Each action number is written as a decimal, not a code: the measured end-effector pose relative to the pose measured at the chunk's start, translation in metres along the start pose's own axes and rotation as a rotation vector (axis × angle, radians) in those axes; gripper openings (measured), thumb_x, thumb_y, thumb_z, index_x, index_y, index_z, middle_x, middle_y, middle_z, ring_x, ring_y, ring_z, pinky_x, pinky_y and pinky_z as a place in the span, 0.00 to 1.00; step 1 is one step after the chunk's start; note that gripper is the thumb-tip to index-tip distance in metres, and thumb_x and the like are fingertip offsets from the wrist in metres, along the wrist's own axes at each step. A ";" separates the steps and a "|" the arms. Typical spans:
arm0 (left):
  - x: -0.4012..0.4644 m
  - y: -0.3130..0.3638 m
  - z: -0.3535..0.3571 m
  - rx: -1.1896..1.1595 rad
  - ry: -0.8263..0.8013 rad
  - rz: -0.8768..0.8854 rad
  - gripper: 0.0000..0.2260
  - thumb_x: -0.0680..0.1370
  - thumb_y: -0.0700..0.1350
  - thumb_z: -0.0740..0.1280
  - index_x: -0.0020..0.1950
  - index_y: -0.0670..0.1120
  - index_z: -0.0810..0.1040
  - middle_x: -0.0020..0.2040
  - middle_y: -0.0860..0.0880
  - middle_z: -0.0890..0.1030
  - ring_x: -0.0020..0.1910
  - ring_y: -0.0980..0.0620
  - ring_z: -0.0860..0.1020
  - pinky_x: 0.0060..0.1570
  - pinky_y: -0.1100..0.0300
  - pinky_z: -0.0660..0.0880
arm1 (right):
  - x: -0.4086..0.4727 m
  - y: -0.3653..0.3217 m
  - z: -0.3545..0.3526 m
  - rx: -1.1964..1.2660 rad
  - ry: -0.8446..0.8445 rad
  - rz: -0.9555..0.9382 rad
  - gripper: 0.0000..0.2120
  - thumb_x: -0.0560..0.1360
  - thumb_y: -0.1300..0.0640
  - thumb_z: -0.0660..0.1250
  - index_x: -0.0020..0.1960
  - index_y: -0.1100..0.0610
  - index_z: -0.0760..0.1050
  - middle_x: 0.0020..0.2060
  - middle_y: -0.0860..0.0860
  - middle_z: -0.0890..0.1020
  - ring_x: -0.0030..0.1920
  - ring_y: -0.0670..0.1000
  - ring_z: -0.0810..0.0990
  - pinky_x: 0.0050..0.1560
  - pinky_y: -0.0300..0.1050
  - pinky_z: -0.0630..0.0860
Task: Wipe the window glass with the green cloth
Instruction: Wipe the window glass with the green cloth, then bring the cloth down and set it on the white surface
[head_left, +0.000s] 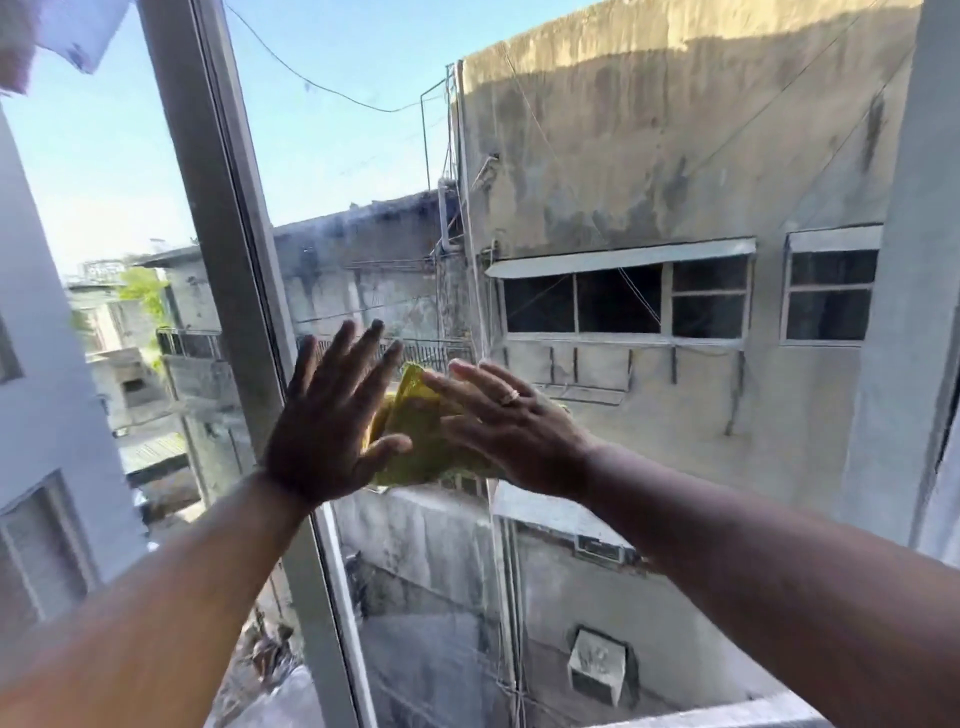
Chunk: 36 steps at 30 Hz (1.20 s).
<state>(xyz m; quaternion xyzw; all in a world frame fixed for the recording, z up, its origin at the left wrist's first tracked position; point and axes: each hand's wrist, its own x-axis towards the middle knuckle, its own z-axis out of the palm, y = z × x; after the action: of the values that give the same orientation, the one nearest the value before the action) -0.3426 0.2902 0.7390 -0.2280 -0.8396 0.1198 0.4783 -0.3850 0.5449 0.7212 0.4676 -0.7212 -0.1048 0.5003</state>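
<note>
The green cloth (415, 439) lies crumpled flat against the window glass (358, 135), just right of the grey upright frame bar (218, 208). My right hand (514, 431), with a ring on one finger, presses on the cloth's right part with fingers stretched out flat. My left hand (327, 431) is spread wide against the glass and the frame bar. Its thumb overlaps the cloth's left edge. Much of the cloth is hidden behind both hands.
Beyond the glass stand weathered concrete buildings (675, 156) with windows and hanging wires. A pale wall edge (904, 312) bounds the pane on the right and a sill (737, 714) at the bottom. A white cloth (78, 31) hangs at top left.
</note>
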 end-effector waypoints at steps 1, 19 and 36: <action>-0.012 0.009 0.004 0.034 -0.049 -0.010 0.41 0.80 0.70 0.46 0.75 0.39 0.72 0.78 0.35 0.65 0.78 0.34 0.62 0.74 0.30 0.58 | -0.003 -0.001 -0.002 -0.022 0.078 0.108 0.13 0.78 0.55 0.67 0.62 0.54 0.81 0.73 0.59 0.72 0.72 0.61 0.72 0.76 0.55 0.61; -0.294 0.053 0.011 -1.268 -0.479 -1.146 0.12 0.79 0.32 0.68 0.62 0.40 0.79 0.52 0.45 0.84 0.51 0.52 0.81 0.49 0.65 0.81 | -0.091 -0.247 0.046 1.600 -0.503 1.397 0.14 0.66 0.57 0.80 0.48 0.55 0.79 0.37 0.51 0.81 0.37 0.48 0.79 0.34 0.41 0.76; -0.876 0.177 0.092 -0.808 -0.994 -2.186 0.09 0.81 0.38 0.65 0.58 0.41 0.83 0.51 0.42 0.83 0.45 0.49 0.79 0.44 0.62 0.74 | -0.269 -0.819 0.186 1.225 -1.487 1.768 0.13 0.75 0.66 0.70 0.60 0.61 0.77 0.48 0.57 0.81 0.45 0.54 0.78 0.49 0.45 0.75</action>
<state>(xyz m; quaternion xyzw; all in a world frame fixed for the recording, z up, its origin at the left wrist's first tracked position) 0.0099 0.0099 -0.0379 0.5222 -0.6546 -0.5279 -0.1417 -0.0542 0.2524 -0.0425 -0.1803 -0.8150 0.3687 -0.4090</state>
